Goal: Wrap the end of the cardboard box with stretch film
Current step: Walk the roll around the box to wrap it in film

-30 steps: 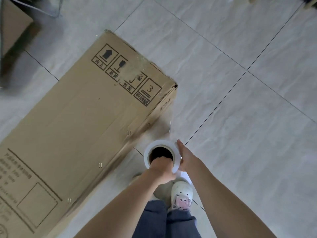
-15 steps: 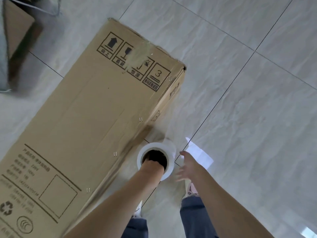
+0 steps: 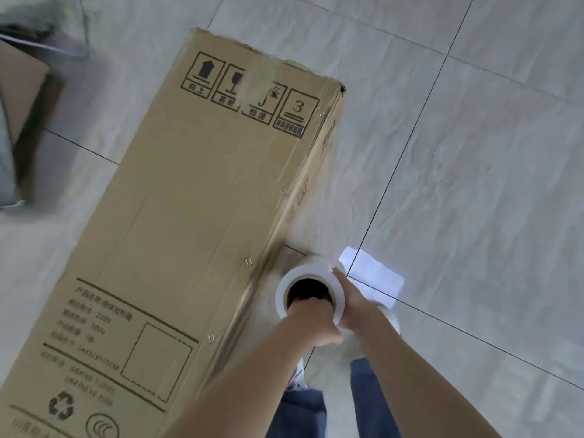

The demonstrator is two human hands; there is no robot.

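A long brown cardboard box (image 3: pixel 196 197) lies on the tiled floor, its far end printed with handling symbols at the top centre. A white roll of stretch film (image 3: pixel 308 281) stands on end just right of the box's long side. My left hand (image 3: pixel 311 320) grips the roll's near rim, fingers reaching into the dark core. My right hand (image 3: pixel 354 303) presses against the roll's right outer side. A thin sheet of film runs from the roll up toward the box's far right corner, faint and hard to trace.
A white sheet of paper (image 3: pixel 374 279) lies on the floor right of the roll. Another cardboard piece (image 3: pixel 22 90) and grey fabric sit at the far left. My blue trouser legs (image 3: pixel 373 396) and a shoe are below the hands. Pale floor tiles stretch to the right.
The view has shifted, so the box's far end sits more to the right. My right hand, off the roll half a second ago, now presses its side again.
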